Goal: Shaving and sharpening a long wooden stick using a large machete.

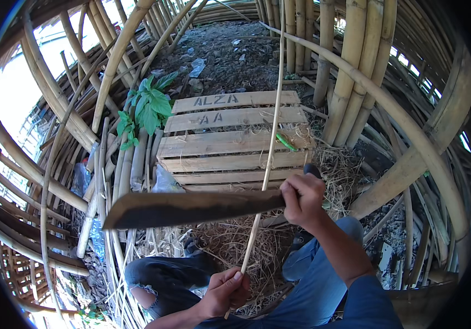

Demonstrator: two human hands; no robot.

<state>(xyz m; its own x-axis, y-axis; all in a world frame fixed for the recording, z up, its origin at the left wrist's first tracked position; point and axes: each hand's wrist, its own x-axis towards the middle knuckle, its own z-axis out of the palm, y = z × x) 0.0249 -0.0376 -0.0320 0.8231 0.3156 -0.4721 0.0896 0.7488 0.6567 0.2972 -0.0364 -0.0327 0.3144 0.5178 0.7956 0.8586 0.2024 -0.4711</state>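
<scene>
My right hand [305,198] is closed round the dark handle of a machete [202,208]. Its broad blade points left, across the middle of the view and in front of a long thin bamboo strip [270,148]. Low in the view, my left hand [225,290] grips that strip near its lower end. From there the strip rises, leaning slightly right, past a wooden slatted crate [213,145] to the top of the view. Whether the blade touches the strip I cannot tell. On the crate's top lies a small bright green object [286,142], right of the strip.
Bamboo shavings [230,241] cover the ground between my knees. Thick bamboo poles [364,71] stand at the back right, and a long pole [400,118] slants down the right side. Stacked bamboo [128,164] and a leafy plant [150,107] are left of the crate.
</scene>
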